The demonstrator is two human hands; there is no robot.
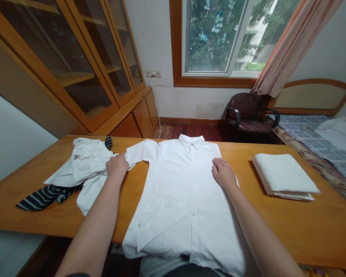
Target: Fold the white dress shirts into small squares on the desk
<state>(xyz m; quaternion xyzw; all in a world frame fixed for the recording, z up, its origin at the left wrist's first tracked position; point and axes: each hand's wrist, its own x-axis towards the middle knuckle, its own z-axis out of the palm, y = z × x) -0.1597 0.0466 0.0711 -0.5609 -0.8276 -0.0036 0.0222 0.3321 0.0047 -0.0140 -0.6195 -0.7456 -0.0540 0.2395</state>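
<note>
A white button-up shirt [173,184] lies spread front side up on the wooden table, its collar toward the far edge and its hem hanging at the near edge. My left hand [117,165] is closed around the end of the sleeve on the left, which is stretched out sideways. On the shirt's right side, below the shoulder, my right hand [225,173] rests flat with its fingers extended. The sleeve on that side is mostly hidden. Close by my left hand is a crumpled white garment [86,161], lying over a black-and-white striped tie [40,198].
A folded white cloth stack [285,175] sits on the right of the wooden table [311,234]. Beyond the table stand a brown armchair [245,111], a bed [314,130] and a glass-fronted cabinet [103,77]. A white cord [156,104] hangs from the wall socket.
</note>
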